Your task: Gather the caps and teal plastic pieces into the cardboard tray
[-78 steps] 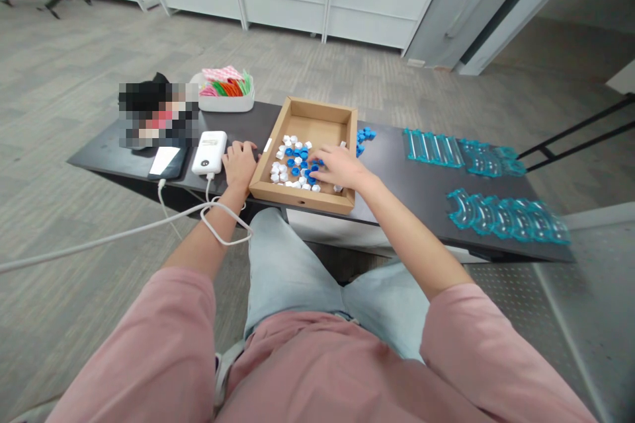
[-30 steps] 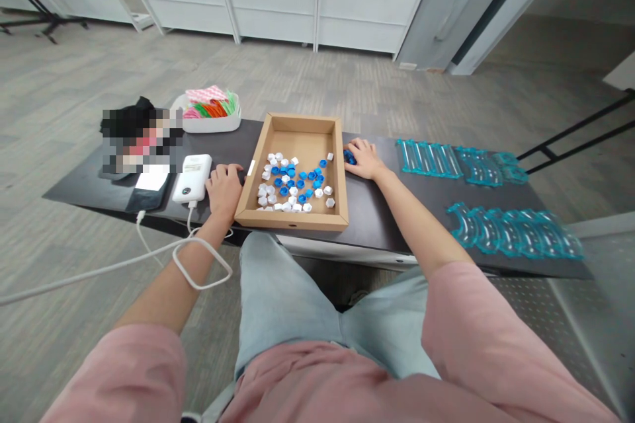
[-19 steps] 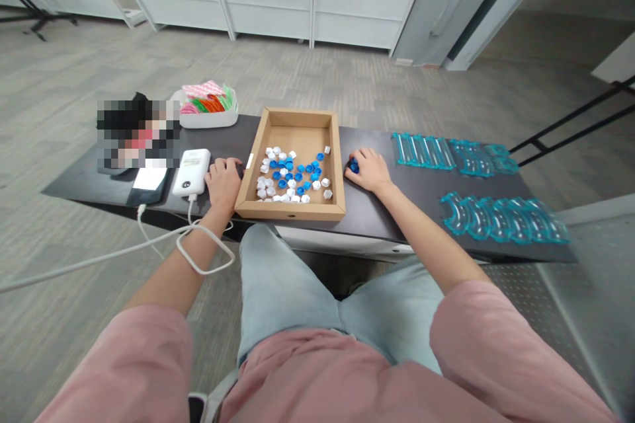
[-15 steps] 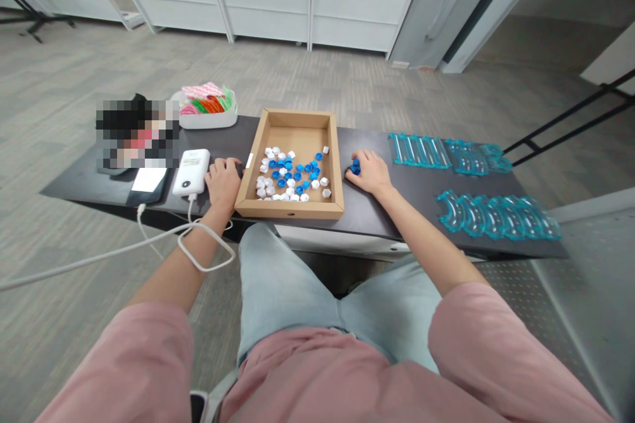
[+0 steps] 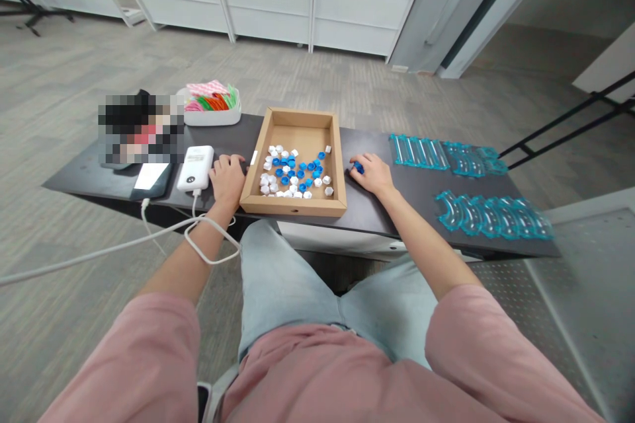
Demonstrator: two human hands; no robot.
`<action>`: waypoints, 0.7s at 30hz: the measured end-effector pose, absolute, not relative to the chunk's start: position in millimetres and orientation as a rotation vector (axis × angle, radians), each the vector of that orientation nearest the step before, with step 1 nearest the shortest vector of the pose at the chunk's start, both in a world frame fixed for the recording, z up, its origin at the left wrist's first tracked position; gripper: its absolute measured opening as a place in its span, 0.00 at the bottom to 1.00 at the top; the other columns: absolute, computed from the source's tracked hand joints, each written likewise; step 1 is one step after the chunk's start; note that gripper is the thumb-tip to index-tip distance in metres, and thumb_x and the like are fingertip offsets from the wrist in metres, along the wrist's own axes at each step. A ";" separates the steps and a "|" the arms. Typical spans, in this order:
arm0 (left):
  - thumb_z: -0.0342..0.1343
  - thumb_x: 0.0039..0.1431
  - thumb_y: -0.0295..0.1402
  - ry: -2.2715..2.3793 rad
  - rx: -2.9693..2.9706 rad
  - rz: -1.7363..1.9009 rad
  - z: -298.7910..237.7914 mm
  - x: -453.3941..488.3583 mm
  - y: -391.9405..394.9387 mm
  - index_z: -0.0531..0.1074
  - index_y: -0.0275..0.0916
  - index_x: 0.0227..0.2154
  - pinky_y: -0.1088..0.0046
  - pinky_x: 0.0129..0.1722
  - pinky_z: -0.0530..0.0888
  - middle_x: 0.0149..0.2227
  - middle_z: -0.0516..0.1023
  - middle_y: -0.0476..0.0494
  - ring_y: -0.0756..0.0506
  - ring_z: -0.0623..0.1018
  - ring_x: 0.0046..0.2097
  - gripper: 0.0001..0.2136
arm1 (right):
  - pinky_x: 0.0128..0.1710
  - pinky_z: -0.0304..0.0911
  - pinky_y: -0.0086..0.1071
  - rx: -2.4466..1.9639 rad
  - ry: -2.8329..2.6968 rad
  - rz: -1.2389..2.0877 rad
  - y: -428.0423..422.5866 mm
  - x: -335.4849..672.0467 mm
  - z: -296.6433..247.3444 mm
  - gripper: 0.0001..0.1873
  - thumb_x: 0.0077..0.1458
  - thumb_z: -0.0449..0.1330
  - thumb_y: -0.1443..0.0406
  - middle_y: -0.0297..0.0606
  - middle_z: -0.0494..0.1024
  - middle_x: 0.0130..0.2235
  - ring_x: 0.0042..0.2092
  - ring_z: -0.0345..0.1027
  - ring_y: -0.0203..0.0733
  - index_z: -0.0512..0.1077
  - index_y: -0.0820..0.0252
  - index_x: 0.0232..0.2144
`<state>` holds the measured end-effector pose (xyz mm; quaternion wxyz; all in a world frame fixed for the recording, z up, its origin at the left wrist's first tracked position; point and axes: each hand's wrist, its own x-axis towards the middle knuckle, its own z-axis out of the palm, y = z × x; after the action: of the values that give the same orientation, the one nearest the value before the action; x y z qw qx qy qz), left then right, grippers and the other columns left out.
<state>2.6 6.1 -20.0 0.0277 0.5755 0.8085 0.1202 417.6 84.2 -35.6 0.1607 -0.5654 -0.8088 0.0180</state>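
Observation:
A shallow cardboard tray (image 5: 337, 175) sits on the dark table (image 5: 401, 201) and holds several small white and blue hexagonal pieces (image 5: 292, 175). My right hand (image 5: 373, 174) rests on the table just right of the tray, fingers curled over a small pile of blue pieces (image 5: 358, 168). My left hand (image 5: 227, 178) lies against the tray's left side, fingers bent down on the tabletop, nothing visible in it.
A white power bank (image 5: 195, 168) with a cable (image 5: 149, 231) and a phone (image 5: 151, 176) lie left of my left hand. A white bin of coloured items (image 5: 212, 106) stands at the back left. Teal curved pieces (image 5: 491, 215) and straight ones (image 5: 421, 151) lie to the right.
My right hand left the tray and moved right onto the blue pile beside it, where it has stayed. My left hand has kept its place by the tray.

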 end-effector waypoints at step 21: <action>0.49 0.81 0.32 2.512 1.800 0.398 -23.0 1.7 6.4 0.76 0.38 0.67 0.53 0.65 0.67 0.68 0.74 0.23 0.29 0.73 0.69 0.20 | 0.68 0.70 0.52 -1.024 -2.379 0.480 139.7 282.4 10.3 0.26 0.74 0.60 0.55 0.45 0.82 0.54 0.57 0.77 0.56 0.80 0.51 0.69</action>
<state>1.7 6.4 -23.0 0.0127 0.5776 0.8061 0.1277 282.4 139.7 10.3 0.2510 -0.3761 -0.8743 0.1763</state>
